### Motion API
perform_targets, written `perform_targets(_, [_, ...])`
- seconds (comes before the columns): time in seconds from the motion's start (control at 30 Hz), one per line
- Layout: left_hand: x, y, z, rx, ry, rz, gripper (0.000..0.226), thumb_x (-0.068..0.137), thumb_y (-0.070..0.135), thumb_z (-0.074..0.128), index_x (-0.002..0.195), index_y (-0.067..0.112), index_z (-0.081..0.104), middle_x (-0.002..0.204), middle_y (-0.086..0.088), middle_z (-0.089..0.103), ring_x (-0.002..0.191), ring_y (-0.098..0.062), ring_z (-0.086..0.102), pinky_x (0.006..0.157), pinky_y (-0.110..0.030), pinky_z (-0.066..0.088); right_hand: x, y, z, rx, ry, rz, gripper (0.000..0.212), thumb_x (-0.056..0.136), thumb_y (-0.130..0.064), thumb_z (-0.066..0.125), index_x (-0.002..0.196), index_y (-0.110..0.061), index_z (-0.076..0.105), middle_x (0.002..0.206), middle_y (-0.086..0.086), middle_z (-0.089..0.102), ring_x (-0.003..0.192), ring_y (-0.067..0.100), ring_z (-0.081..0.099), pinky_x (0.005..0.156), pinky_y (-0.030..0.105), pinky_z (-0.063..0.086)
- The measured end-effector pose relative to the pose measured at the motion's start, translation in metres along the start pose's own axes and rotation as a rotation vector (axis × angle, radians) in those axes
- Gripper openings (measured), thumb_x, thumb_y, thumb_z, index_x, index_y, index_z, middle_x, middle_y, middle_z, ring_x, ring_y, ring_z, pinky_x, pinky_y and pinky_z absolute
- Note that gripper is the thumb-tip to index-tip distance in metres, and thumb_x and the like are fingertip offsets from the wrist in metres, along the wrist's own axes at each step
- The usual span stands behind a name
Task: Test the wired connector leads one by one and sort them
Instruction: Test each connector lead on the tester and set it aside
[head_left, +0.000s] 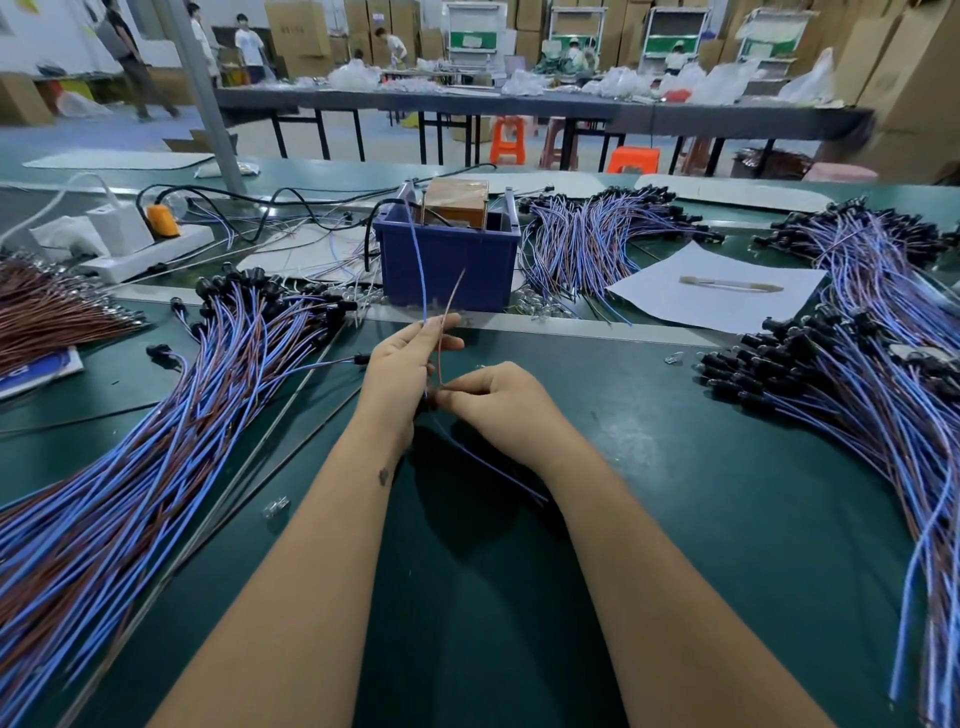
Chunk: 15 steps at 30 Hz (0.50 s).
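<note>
Two hands meet at table centre: our left hand and right hand both pinch one lead, its wires running up toward twelve o'clock, where the blue box waits, left hand nearer

Bench top: filling the lower centre, looking like a matt dark green mat, lightly scuffed.
Wire leads: lower left, showing smooth blue and brown plastic insulation with a slight sheen.
Connector housings: right of centre, appearing as glossy black plastic.
Bin: upper centre, showing smooth blue plastic, semi-matt.
Block in the bin: looking wrapped in shiny brownish tape or film.
Sheet: right of centre, lying as matt white paper.
Power strip: upper left, showing smooth white plastic.
Stools: top centre, appearing as glossy orange plastic.
</note>
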<state>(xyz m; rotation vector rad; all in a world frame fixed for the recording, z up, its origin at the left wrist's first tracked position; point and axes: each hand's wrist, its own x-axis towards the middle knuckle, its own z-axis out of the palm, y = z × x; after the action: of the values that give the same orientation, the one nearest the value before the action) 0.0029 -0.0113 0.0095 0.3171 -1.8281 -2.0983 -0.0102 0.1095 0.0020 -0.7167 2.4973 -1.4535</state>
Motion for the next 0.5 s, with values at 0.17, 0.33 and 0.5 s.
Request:
perform_targets(0.17, [0.000,0.000,-0.002,0.016,-0.094,-0.023,0.027,0.100,0.027,0.048,0.094,0.018,0.072,0.074,0.004,0.059,0.053,-0.009,0.039,0.050,-0.019,0.034,-0.003,-0.001,-0.006,0.222,0.024,0.039,0.011,0.089,-0.013,0.066,0.079,-0.019,0.067,0.051,-0.006,0.054,0.038,0.005,0.043,0.042,0.021,0.037])
perform_targets(0.33, [-0.002,0.000,-0.001,-0.019,-0.112,-0.041,0.015,0.094,0.007,0.057,0.090,0.010,0.071,0.062,0.005,0.055,0.047,-0.004,0.044,0.046,-0.014,0.039,-0.006,-0.001,-0.010,0.505,-0.110,0.059,0.017,0.090,-0.019,0.067,0.083,-0.005,0.065,0.057,0.004,0.057,0.043,0.012,0.052,0.039,0.020,0.042])
perform_targets(0.5, [-0.007,0.001,0.000,-0.035,-0.245,-0.060,0.015,0.093,0.006,0.058,0.089,0.011,0.072,0.063,0.002,0.057,0.049,-0.004,0.043,0.046,-0.013,0.033,0.003,0.006,-0.015,0.628,0.232,0.110,0.020,0.094,-0.030,0.062,0.082,-0.015,0.060,0.060,-0.001,0.051,0.043,0.010,0.047,0.039,0.020,0.037])
